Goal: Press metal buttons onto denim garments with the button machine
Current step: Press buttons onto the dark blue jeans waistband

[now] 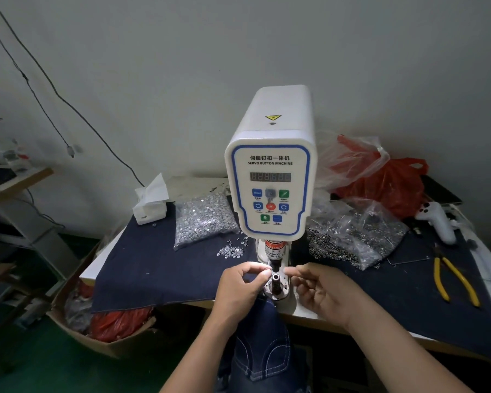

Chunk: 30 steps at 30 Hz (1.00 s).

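- Denim garment [262, 350] hangs off the near tabletop edge below the machine, its long axis running from the lower die toward the person, stitched pocket side up; its top end reaches up toward the die between the two hands.
- At far left, a cardboard box [77, 316] of red plastic sits on the floor against the tabletop's left corner, closing off that side low down.
- A dark denim cloth [153, 268] covers the left part of the tabletop [306, 314]; most of its near half lies bare, giving open room left of the hands.
- At the back of the cloth stand a white tissue pack [151, 204] and a clear bag of silver button parts [201, 219], with loose pieces [231, 249] spilled just beside the machine column.
- Left hand [240, 289] pinches a small part between thumb and forefinger fingers [262, 272], just left of the die.
- White servo button machine [271, 177] stands upright mid-table, control panel facing the person; its lower die [275, 282] sits near the front edge, directly under the upper punch.
- Right hand [323, 293] hovers right of the die, fingers curled; whether it holds anything cannot be told.
- Further right lie a bag of dark ring parts [349, 236], red plastic bags [380, 177], a white handheld device [437, 219] and yellow-handled pliers [454, 282], crowding the right side.
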Tool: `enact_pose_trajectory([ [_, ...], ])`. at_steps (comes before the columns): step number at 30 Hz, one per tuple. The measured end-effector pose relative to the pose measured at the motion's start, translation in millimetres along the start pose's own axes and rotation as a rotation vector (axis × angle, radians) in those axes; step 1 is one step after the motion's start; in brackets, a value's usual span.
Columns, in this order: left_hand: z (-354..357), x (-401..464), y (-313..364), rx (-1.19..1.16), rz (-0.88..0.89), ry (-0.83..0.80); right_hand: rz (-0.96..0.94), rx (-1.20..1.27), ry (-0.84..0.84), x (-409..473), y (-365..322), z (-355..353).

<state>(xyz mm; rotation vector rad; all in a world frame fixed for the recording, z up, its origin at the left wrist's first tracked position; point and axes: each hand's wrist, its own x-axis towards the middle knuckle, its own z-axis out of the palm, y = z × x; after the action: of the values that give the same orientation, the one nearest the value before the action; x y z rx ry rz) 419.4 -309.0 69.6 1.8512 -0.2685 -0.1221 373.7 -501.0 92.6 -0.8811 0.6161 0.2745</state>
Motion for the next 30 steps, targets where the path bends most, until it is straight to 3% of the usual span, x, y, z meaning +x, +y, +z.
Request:
enact_pose_trajectory([
  [7, 5.9, 0.4, 4.3, 0.072, -0.019, -0.013, -0.029, 0.009, 0.076, 3.0, 0.9, -36.1],
  [25, 5.9, -2.6, 15.9, 0.096, -0.073, -0.056, -0.053, -0.024, 0.03, -2.3, 1.7, -38.9],
  [28, 2.2, -5.8, 18.7, -0.019, -0.172, -0.029, -0.134, -0.191, 0.019, -8.4, 3.9, -33.9],
  [30, -4.3, -8.4, 20.2, -0.132, -0.277, -0.021, -0.259, -0.503, -0.044, -15.8, 8.4, -30.3],
])
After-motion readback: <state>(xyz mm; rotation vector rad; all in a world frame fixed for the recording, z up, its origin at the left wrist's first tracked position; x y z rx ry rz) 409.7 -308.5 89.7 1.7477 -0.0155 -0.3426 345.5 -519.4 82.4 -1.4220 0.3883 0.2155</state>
